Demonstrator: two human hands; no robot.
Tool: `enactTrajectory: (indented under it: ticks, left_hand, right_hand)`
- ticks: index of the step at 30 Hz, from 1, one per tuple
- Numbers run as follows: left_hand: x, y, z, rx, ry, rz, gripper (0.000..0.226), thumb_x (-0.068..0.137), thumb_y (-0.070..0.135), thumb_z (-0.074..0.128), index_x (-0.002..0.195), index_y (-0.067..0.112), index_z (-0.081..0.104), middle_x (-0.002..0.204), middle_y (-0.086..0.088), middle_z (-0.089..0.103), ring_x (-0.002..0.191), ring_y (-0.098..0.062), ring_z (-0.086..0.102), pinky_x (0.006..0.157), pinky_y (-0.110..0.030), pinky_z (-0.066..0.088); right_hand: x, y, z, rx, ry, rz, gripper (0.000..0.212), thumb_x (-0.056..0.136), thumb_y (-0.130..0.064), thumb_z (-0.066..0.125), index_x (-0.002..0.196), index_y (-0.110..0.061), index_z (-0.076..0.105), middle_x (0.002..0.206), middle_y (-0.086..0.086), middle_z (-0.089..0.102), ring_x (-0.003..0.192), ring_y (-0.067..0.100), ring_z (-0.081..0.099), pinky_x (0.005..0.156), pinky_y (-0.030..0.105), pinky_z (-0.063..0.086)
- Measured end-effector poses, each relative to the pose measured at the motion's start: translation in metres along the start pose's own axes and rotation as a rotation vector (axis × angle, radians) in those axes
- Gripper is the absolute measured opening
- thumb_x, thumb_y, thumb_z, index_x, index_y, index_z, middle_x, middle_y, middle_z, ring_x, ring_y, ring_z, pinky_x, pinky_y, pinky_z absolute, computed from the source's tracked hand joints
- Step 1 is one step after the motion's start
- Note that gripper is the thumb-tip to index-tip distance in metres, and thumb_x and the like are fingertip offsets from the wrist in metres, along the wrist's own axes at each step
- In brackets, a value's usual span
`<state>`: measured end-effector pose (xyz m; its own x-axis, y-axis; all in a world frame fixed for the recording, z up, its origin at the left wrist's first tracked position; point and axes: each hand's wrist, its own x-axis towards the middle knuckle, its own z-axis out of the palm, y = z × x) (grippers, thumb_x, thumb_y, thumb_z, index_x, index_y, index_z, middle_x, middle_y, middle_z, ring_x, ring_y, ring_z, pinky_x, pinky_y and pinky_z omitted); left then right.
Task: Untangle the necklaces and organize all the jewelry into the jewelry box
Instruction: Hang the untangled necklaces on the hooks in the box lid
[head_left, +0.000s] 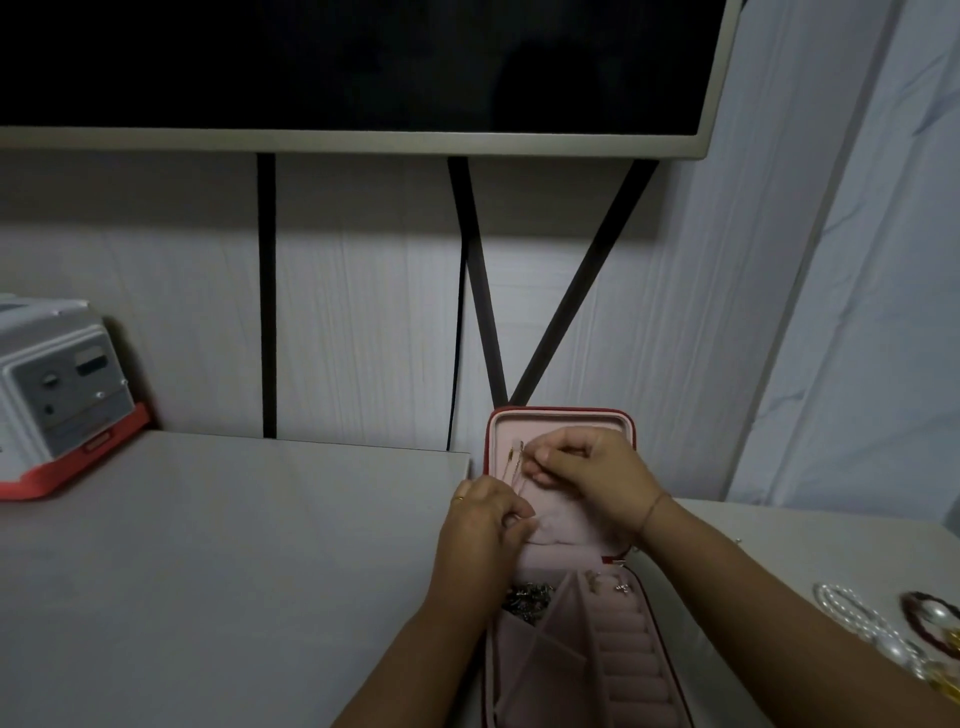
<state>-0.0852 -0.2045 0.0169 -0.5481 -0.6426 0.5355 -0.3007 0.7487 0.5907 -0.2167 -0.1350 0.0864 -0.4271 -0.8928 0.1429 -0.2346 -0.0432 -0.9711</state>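
A red jewelry box (561, 413) with pink lining lies open on the table, its lid standing up at the back. A thin gold necklace (514, 460) hangs against the inside of the lid. My right hand (592, 475) pinches the chain near the lid's hooks. My left hand (485, 525) pinches its lower part beside the lid's pink pocket (563, 522). In the box's base lie a heap of silver jewelry (530, 600), small earrings (621, 587) and rows of ring rolls (626, 654).
A white pearl strand (852, 616), a dark red bracelet (927, 616) and gold pieces (950, 680) lie on the table at the right. A grey and red device (57, 395) stands at the far left. A dark screen (363, 67) hangs above the wall.
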Motion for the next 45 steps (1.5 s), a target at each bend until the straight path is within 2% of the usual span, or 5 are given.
enactTrajectory:
  ticks: [7, 18, 29, 37, 45]
  left_hand:
    - [0.003, 0.002, 0.0, 0.002, 0.021, -0.004, 0.003, 0.081, 0.015, 0.07, 0.079, 0.016, 0.07, 0.087, 0.005, 0.056, 0.09, -0.011, 0.042, 0.077, -0.006, 0.029]
    - [-0.004, 0.032, 0.01, 0.07, -0.021, 0.071, 0.018, 0.091, 0.033, 0.059, 0.1, 0.02, 0.067, 0.105, 0.009, 0.055, 0.102, -0.007, 0.043, 0.09, -0.024, 0.039]
    - [-0.008, 0.069, 0.033, -0.019, -0.147, 0.137, 0.02, 0.093, 0.034, 0.055, 0.092, 0.018, 0.067, 0.092, 0.008, 0.058, 0.086, -0.005, 0.043, 0.069, -0.009, 0.028]
    - [-0.012, 0.074, 0.052, -0.039, -0.195, 0.121, 0.038, 0.088, 0.045, 0.041, 0.084, 0.017, 0.066, 0.085, 0.003, 0.059, 0.081, -0.01, 0.046, 0.071, -0.023, 0.036]
    - [-0.014, 0.074, 0.056, -0.124, -0.234, 0.06, 0.035, 0.085, 0.04, 0.044, 0.093, 0.017, 0.068, 0.087, 0.008, 0.056, 0.083, -0.008, 0.049, 0.071, -0.019, 0.038]
  right_hand:
    - [-0.009, 0.011, -0.005, -0.365, -0.004, -0.067, 0.017, 0.082, -0.008, 0.071, 0.087, -0.024, 0.073, 0.09, -0.012, 0.071, 0.085, -0.001, 0.065, 0.079, 0.007, 0.047]
    - [-0.044, 0.078, -0.121, -0.641, 0.342, 0.207, 0.016, 0.081, -0.008, 0.072, 0.068, 0.001, 0.069, 0.087, 0.017, 0.073, 0.076, 0.017, 0.066, 0.081, 0.035, 0.053]
    - [-0.033, 0.109, -0.129, -0.941, 0.279, 0.277, 0.032, 0.079, -0.032, 0.074, 0.055, -0.028, 0.054, 0.072, -0.012, 0.061, 0.088, 0.018, 0.061, 0.085, 0.031, 0.041]
    - [-0.025, 0.106, -0.112, -1.531, 0.098, 0.352, 0.035, 0.099, -0.029, 0.038, 0.125, -0.013, 0.054, 0.128, 0.007, 0.052, 0.122, 0.026, 0.044, 0.099, 0.037, 0.03]
    - [-0.041, 0.099, -0.125, -1.005, 0.089, 0.208, 0.016, 0.098, -0.016, 0.044, 0.085, -0.016, 0.054, 0.095, 0.002, 0.055, 0.095, 0.02, 0.052, 0.081, 0.03, 0.034]
